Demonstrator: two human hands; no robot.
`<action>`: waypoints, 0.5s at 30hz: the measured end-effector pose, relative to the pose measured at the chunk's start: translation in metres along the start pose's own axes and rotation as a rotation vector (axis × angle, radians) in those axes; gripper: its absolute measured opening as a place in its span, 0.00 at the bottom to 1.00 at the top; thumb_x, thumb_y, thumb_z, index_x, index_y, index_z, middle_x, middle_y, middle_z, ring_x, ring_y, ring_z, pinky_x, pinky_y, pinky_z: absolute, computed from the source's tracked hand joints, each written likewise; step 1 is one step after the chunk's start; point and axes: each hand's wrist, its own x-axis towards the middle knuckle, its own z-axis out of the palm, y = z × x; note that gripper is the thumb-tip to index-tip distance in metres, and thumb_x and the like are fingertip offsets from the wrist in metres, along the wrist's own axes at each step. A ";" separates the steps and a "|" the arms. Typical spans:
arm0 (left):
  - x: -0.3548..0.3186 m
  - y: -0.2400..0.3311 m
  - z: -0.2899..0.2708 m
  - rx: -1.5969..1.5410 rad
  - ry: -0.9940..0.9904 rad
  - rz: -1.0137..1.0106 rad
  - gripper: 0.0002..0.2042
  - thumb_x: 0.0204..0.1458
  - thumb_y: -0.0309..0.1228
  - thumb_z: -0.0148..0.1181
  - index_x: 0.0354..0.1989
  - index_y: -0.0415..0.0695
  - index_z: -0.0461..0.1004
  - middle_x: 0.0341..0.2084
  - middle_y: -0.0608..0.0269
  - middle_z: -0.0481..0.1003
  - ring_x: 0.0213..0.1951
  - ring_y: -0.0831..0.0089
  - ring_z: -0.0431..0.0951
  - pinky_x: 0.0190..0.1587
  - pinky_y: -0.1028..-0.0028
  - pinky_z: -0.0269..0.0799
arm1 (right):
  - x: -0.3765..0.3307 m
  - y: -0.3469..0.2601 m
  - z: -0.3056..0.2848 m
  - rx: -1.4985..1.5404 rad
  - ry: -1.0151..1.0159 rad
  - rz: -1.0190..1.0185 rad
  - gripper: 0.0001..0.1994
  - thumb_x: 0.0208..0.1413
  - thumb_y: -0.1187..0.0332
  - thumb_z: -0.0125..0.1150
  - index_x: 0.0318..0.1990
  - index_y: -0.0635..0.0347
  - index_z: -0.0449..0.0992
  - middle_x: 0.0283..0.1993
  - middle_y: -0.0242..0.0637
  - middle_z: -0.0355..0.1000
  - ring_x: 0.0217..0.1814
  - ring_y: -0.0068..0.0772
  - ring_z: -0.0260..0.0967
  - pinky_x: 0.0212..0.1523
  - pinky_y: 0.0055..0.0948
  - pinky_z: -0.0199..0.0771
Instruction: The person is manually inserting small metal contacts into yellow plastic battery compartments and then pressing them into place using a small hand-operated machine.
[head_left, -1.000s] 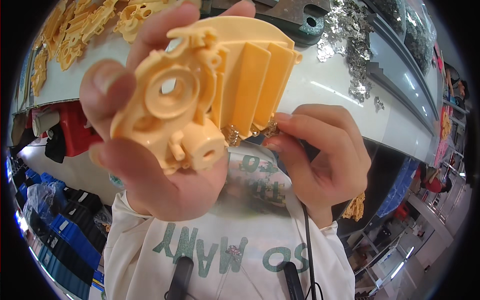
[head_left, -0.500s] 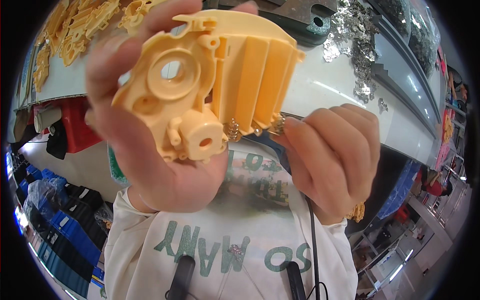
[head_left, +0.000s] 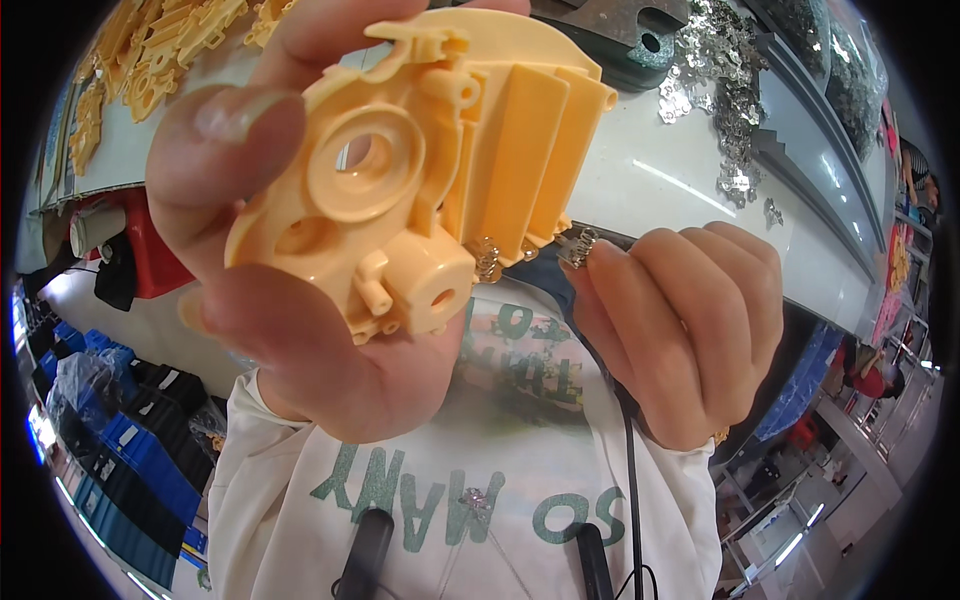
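closer to the camera than half a second ago, the yellow plastic housing (head_left: 420,180) now fills more of the view and has tipped a little, its ribbed side turned up to the right. my left hand (head_left: 290,300) has it clamped: thumb pressed on the round face at the left, palm under the near edge, another finger curled over the top rim. my right hand (head_left: 690,330) has drawn back slightly to the right; its fingertips are pinched shut on a small metal clip (head_left: 578,246), held just beside the housing's lower right corner, where two more small metal pieces (head_left: 488,260) already sit on the edge. whether the clip touches the housing i cannot tell.

beyond my hands runs a white workbench (head_left: 650,170). a pile of shiny metal clips (head_left: 715,70) lies on it at the far right, and a heap of yellow plastic parts (head_left: 150,50) at the far left. a dark metal fixture (head_left: 620,30) stands at the far edge. below, near me, a black cable (head_left: 632,480) hangs down over my white sweatshirt (head_left: 440,500), and blue crates (head_left: 130,470) sit on the floor at the left.
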 end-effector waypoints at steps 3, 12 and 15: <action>0.001 -0.002 -0.002 -0.004 -0.010 0.012 0.21 0.60 0.53 0.28 0.57 0.65 0.60 0.59 0.55 0.58 0.55 0.36 0.62 0.55 0.46 0.66 | 0.001 0.003 0.001 -0.010 0.011 -0.030 0.18 0.24 0.77 0.71 0.31 0.69 0.75 0.27 0.41 0.69 0.23 0.35 0.64 0.21 0.29 0.64; 0.001 -0.003 -0.004 0.056 -0.068 0.020 0.23 0.60 0.54 0.26 0.59 0.66 0.58 0.59 0.52 0.57 0.56 0.35 0.61 0.56 0.46 0.65 | 0.004 0.000 0.005 -0.012 0.014 0.007 0.17 0.24 0.77 0.70 0.29 0.67 0.75 0.26 0.40 0.69 0.23 0.36 0.65 0.22 0.30 0.65; 0.000 -0.002 -0.003 0.039 -0.052 0.009 0.23 0.59 0.55 0.26 0.58 0.65 0.59 0.59 0.53 0.57 0.56 0.35 0.61 0.56 0.46 0.64 | 0.006 0.001 0.006 -0.026 -0.014 0.017 0.17 0.23 0.76 0.70 0.28 0.66 0.75 0.26 0.39 0.69 0.23 0.37 0.66 0.23 0.31 0.65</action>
